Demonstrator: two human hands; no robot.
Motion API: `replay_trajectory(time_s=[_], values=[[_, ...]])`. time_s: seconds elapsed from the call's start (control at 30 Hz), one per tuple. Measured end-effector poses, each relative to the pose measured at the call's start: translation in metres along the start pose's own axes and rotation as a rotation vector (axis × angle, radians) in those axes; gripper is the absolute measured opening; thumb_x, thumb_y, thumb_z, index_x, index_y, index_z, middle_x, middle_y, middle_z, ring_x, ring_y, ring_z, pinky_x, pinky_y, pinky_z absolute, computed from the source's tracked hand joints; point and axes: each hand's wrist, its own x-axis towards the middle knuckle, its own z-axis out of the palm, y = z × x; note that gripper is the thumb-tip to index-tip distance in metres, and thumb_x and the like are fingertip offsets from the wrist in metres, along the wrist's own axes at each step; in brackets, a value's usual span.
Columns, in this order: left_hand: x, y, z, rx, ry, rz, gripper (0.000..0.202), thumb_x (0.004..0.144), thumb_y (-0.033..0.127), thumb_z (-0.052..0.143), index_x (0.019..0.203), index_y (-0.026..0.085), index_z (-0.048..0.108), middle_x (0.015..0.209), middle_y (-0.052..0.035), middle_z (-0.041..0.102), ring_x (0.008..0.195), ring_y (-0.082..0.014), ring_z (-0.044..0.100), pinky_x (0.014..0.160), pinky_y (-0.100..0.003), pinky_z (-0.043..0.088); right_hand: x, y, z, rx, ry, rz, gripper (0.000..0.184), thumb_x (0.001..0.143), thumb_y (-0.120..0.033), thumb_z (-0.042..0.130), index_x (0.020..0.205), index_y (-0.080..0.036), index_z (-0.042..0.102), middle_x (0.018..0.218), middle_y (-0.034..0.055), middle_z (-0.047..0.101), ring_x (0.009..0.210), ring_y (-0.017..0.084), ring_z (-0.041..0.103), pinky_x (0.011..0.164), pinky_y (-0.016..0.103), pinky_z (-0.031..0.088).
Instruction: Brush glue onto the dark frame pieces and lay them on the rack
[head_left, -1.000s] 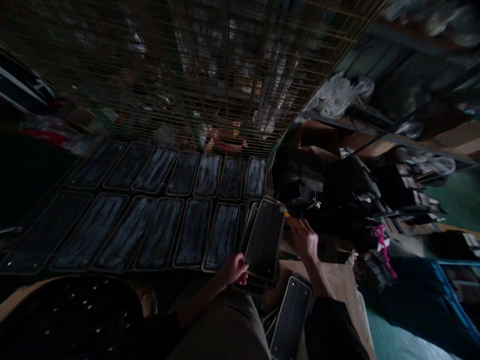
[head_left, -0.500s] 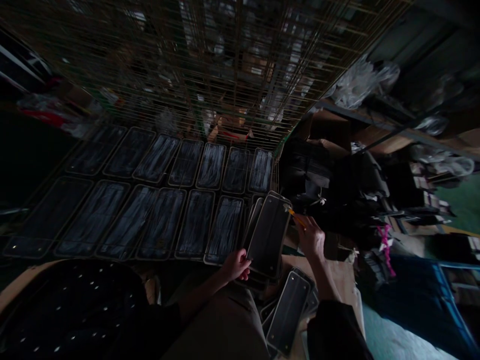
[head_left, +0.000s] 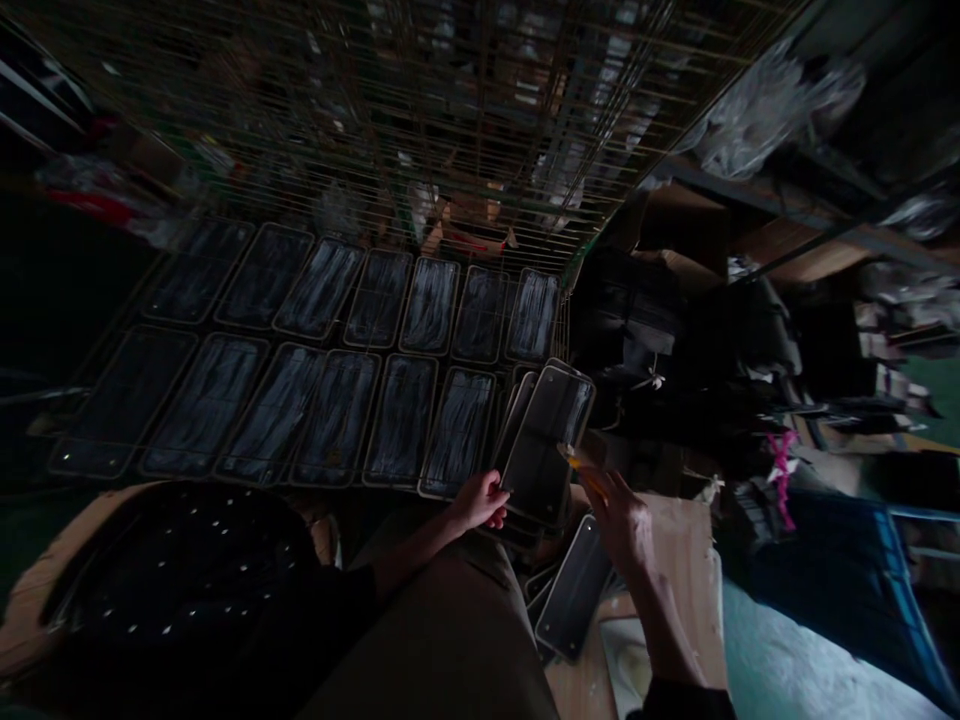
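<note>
With our left hand (head_left: pixel 481 500) we pinch the lower left edge of a dark rectangular panel (head_left: pixel 541 442), fingers curled in; this panel lies slanted on top of similar ones, just right of the nearer of two rows. Our right hand (head_left: pixel 624 515) is closed around an orange-handled tool (head_left: pixel 583 472), its pale tip over the panel's right side, though we cannot tell whether it touches. White streaks (head_left: pixel 581 400) mark the panel's upper right part. To the left we see the two rows of panels (head_left: pixel 459 430), many streaked with white, and beyond them a wire mesh (head_left: pixel 375 160). Near our right forearm lies another dark panel (head_left: pixel 574 592), with a wooden board (head_left: pixel 686 545) and a pale shallow dish (head_left: pixel 613 655) just beside it
</note>
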Motion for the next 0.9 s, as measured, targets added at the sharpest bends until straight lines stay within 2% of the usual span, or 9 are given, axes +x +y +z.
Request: replay_trajectory(time_s=[0.13,0.23,0.33,0.43,0.5,0.6,0.67,0.73,0.9], values=[[0.000,0.000,0.000,-0.007,0.006,-0.010,0.025,0.084,0.032,0.062,0.077,0.019,0.041,0.051,0.0055,0.059,0.035,-0.0081,0.055,0.035,-0.012,0.036,-0.046,-0.016,-0.013,0.123,-0.147,0.040,0.026,0.096,-0.042,0.048,0.110,-0.032,0.068,0.108,0.0017,0.069,0.079,0.018,0.068,0.065,0.028,0.053],[0.000,0.000,-0.001,-0.017,0.003,-0.011,0.026,0.083,0.032,0.063,0.076,0.019,0.041,0.051,0.0056,0.058,0.035,-0.0078,0.055,0.035,-0.012,0.036,-0.041,-0.019,-0.028,0.229,-0.243,0.046,0.025,0.094,-0.042,0.052,0.110,-0.030,0.068,0.108,0.0024,0.070,0.086,0.020,0.068,0.069,0.029,0.054],[0.000,-0.001,-0.001,-0.024,0.005,-0.003,0.028,0.082,0.034,0.064,0.076,0.019,0.042,0.051,0.0056,0.059,0.036,-0.0079,0.056,0.035,-0.012,0.036,0.003,-0.014,-0.035,0.262,-0.126,0.024,0.027,0.095,-0.042,0.050,0.108,-0.027,0.068,0.106,0.0039,0.070,0.088,0.020,0.068,0.069,0.029,0.054],[0.000,-0.002,-0.001,-0.028,0.006,0.028,0.028,0.082,0.035,0.065,0.078,0.019,0.042,0.052,0.0052,0.059,0.036,-0.0084,0.057,0.035,-0.012,0.036,0.064,-0.005,-0.031,0.102,0.096,-0.032,0.029,0.096,-0.042,0.049,0.106,-0.024,0.069,0.103,0.0040,0.070,0.082,0.017,0.066,0.066,0.025,0.049],[0.000,-0.003,-0.001,-0.034,0.010,0.038,0.027,0.082,0.034,0.065,0.078,0.019,0.042,0.052,0.0051,0.060,0.036,-0.0084,0.057,0.035,-0.012,0.037,0.097,0.000,-0.024,0.023,0.179,-0.070,0.030,0.097,-0.040,0.047,0.106,-0.022,0.069,0.099,0.0042,0.069,0.077,0.015,0.064,0.063,0.024,0.045],[-0.001,-0.003,-0.001,-0.034,0.012,0.032,0.023,0.083,0.029,0.062,0.078,0.019,0.042,0.052,0.0050,0.060,0.036,-0.0085,0.057,0.034,-0.012,0.037,0.122,0.005,-0.009,-0.065,0.219,-0.119,0.031,0.098,-0.039,0.045,0.107,-0.021,0.069,0.098,0.0048,0.068,0.076,0.015,0.063,0.059,0.023,0.040],[-0.001,-0.003,-0.001,-0.033,0.019,0.036,0.021,0.084,0.028,0.061,0.078,0.019,0.042,0.052,0.0051,0.060,0.036,-0.0084,0.056,0.035,-0.012,0.037,0.121,0.007,-0.001,-0.110,0.193,-0.132,0.031,0.098,-0.037,0.045,0.108,-0.021,0.069,0.098,0.0053,0.068,0.076,0.014,0.062,0.056,0.022,0.037],[-0.001,-0.004,-0.001,-0.042,0.020,0.041,0.022,0.083,0.028,0.062,0.078,0.019,0.042,0.051,0.0053,0.059,0.036,-0.0081,0.056,0.035,-0.012,0.037,0.106,0.006,0.004,-0.116,0.144,-0.124,0.030,0.098,-0.037,0.045,0.108,-0.021,0.069,0.099,0.0052,0.068,0.075,0.014,0.062,0.056,0.022,0.037],[0.001,-0.006,-0.003,-0.084,-0.003,0.022,0.029,0.082,0.035,0.066,0.078,0.019,0.041,0.051,0.0058,0.059,0.036,-0.0075,0.056,0.036,-0.012,0.037,0.031,-0.012,0.007,-0.001,-0.030,-0.073,0.028,0.096,-0.042,0.047,0.107,-0.027,0.069,0.100,0.0011,0.070,0.069,0.012,0.064,0.055,0.022,0.042]])
